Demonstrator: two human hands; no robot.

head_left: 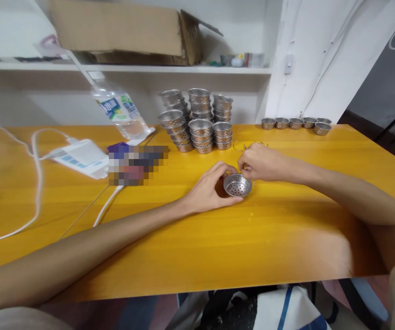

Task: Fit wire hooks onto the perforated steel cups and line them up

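A small round metal cup (pixel 238 185) with a perforated bottom rests on the yellow table, its open top facing up. My left hand (pixel 214 188) curls around its left side, thumb at the near edge and fingers at the far edge. At the cup's far rim, my right hand (pixel 257 162) is closed in a pinch on what looks like a thin bent wire; its fingers hide most of it. A hooked wire end (pixel 254 182) shows just right of the cup. Behind the right hand lie more thin curved wires (pixel 238 145), partly covered by it.
Stacks of perforated metal cups (pixel 201 130) stand at the back, with several more cups (pixel 296 123) to their right. On the left are a plastic bottle (pixel 120 107), a white box (pixel 82 158), white cables (pixel 39 183) and a blurred-out patch. A cardboard box (pixel 122 27) sits on the shelf.
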